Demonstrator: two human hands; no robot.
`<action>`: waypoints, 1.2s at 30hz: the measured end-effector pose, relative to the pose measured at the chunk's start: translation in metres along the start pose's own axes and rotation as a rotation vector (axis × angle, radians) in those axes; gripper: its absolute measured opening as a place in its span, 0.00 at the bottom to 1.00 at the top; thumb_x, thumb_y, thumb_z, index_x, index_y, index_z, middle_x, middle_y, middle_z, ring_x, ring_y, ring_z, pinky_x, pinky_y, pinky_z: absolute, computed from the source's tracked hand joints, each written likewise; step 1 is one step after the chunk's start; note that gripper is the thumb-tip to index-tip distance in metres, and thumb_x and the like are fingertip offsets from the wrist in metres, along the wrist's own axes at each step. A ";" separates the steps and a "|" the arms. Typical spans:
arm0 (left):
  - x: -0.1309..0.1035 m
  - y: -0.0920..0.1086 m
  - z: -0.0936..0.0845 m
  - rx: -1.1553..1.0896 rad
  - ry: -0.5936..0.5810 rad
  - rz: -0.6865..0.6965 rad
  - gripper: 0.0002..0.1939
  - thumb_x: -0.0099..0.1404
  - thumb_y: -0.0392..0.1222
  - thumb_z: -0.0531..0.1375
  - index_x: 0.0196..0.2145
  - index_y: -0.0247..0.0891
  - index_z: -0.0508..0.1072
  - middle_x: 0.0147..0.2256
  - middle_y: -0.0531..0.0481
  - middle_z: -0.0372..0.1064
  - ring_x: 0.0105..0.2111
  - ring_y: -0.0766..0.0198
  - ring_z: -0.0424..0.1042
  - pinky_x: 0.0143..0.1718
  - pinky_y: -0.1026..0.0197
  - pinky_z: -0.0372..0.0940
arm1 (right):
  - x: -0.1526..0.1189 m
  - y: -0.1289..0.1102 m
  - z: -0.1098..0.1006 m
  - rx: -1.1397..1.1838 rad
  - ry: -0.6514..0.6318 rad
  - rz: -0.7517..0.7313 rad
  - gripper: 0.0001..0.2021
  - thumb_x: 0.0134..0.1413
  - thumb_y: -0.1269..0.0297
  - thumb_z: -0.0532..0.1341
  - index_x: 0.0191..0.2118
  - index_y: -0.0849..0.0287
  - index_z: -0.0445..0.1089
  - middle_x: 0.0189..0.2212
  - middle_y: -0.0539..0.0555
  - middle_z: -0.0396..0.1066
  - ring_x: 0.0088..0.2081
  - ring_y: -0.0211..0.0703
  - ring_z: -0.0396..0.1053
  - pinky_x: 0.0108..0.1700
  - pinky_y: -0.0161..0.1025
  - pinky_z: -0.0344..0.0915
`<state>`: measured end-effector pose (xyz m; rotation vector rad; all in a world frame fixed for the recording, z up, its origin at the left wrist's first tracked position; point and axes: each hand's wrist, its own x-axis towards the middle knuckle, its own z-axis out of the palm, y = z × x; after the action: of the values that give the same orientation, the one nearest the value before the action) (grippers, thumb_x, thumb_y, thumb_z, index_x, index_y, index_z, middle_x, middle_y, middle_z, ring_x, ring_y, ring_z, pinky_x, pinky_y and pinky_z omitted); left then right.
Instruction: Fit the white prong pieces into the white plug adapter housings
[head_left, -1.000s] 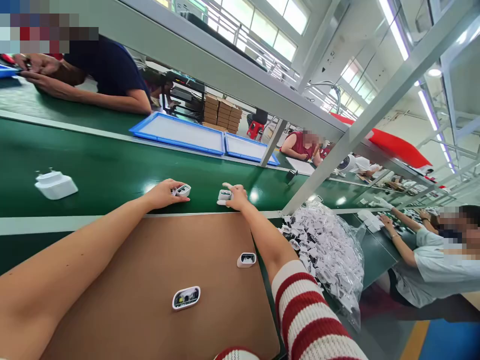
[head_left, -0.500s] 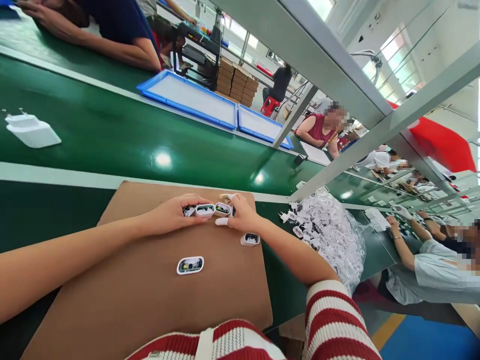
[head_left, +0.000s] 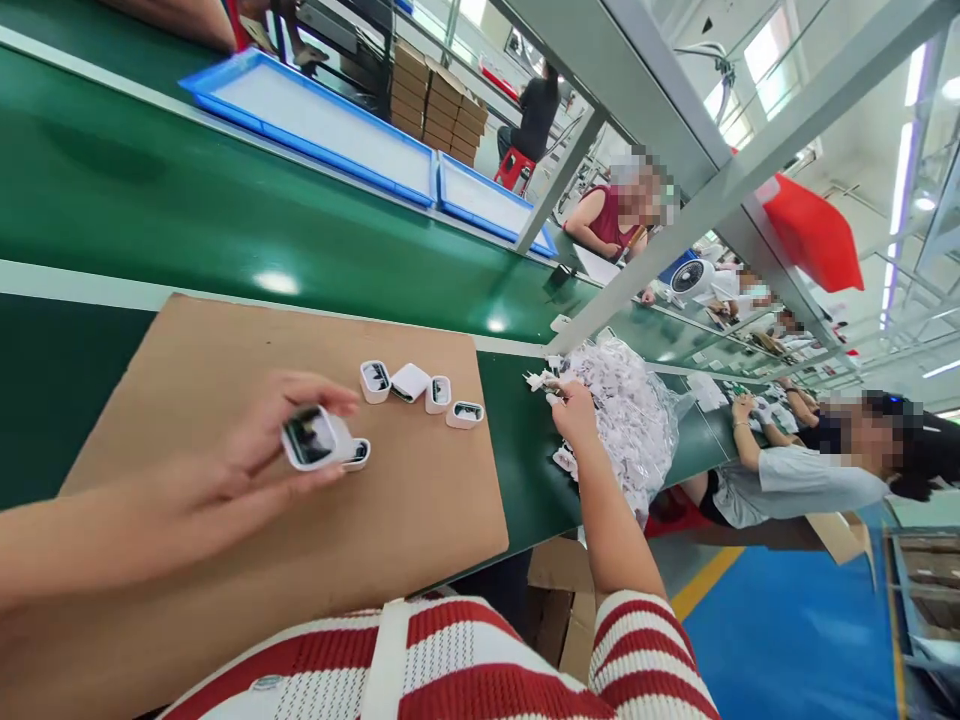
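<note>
Over on the left, the left hand [head_left: 259,440] has its fingers closed around a white casing [head_left: 311,438], another casing [head_left: 358,454] just beyond their tips. Four more white casings [head_left: 439,394] lie between the hands. The right hand's [head_left: 576,408] fingers pinch a small white piece [head_left: 541,381] beside the bagged heap [head_left: 626,420], under a slanting metal post [head_left: 667,240].

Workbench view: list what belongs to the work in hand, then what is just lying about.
Seemingly in the work:
- white casing in the left hand
- row of four casings
- brown board
- heap of white parts, right hand at its edge

Seemingly just lying about:
- blue-rimmed trays
- stacked boxes
- red item overhead
</note>
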<state>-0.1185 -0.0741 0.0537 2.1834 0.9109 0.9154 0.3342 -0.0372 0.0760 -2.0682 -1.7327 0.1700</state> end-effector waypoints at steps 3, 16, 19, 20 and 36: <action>-0.002 0.039 0.049 -0.112 -0.091 -0.014 0.27 0.74 0.51 0.58 0.68 0.53 0.63 0.55 0.46 0.70 0.50 0.53 0.73 0.52 0.56 0.72 | -0.001 -0.008 0.010 -0.129 -0.020 -0.036 0.20 0.59 0.74 0.58 0.54 0.58 0.79 0.57 0.62 0.75 0.60 0.57 0.66 0.65 0.54 0.61; 0.018 0.024 0.114 -0.124 -0.039 -0.110 0.32 0.67 0.61 0.62 0.61 0.38 0.70 0.56 0.39 0.71 0.57 0.46 0.70 0.62 0.48 0.68 | -0.006 -0.032 0.012 0.013 -0.029 -0.035 0.20 0.61 0.65 0.59 0.57 0.61 0.73 0.56 0.65 0.73 0.56 0.54 0.73 0.58 0.50 0.71; 0.020 0.022 0.114 -0.160 -0.046 -0.130 0.24 0.71 0.61 0.57 0.49 0.38 0.76 0.50 0.39 0.74 0.50 0.47 0.73 0.55 0.49 0.71 | -0.045 -0.042 0.017 0.697 -0.154 0.092 0.22 0.57 0.53 0.66 0.54 0.56 0.75 0.52 0.60 0.77 0.49 0.51 0.78 0.51 0.50 0.77; 0.022 0.021 0.115 -0.168 -0.039 -0.141 0.24 0.71 0.62 0.56 0.47 0.39 0.77 0.49 0.39 0.75 0.49 0.47 0.74 0.53 0.49 0.71 | -0.059 -0.047 0.021 0.894 -0.221 0.138 0.22 0.53 0.51 0.70 0.52 0.54 0.76 0.51 0.58 0.78 0.48 0.51 0.79 0.50 0.50 0.78; 0.026 0.013 0.115 -0.267 -0.012 -0.153 0.22 0.69 0.59 0.59 0.46 0.38 0.78 0.46 0.41 0.75 0.47 0.49 0.73 0.52 0.50 0.70 | -0.126 -0.112 0.031 0.838 -0.223 -0.137 0.13 0.60 0.60 0.70 0.50 0.46 0.81 0.49 0.53 0.79 0.48 0.48 0.76 0.54 0.48 0.75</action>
<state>-0.0113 -0.0910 0.0052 1.8656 0.8813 0.8932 0.1947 -0.1366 0.0706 -1.3432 -1.5289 0.9346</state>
